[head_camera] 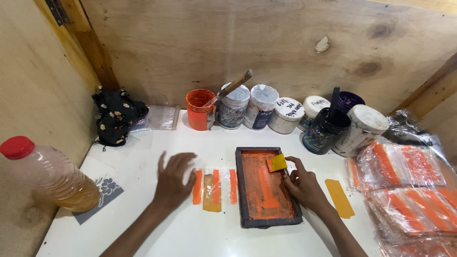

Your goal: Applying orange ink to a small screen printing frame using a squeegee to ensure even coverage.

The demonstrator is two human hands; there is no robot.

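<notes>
Pinching yellow scraper, right fingers; left fingers spread.

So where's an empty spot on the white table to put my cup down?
The near edge of the white table, in front of the orange-stained wooden screen frame, is bare. So is the patch between the black flowered cloth and the left hand. It is crowded along the paint pots and the plastic packets.

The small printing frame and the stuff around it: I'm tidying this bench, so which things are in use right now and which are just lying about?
In use:
right hand holding yellow scraper
orange-inked printing frame
left hand beside clear packet with orange stripes

Lying about:
row of paint tubs
orange tub with stick
red-capped bottle
black floral cloth
stacked printed packets
</notes>
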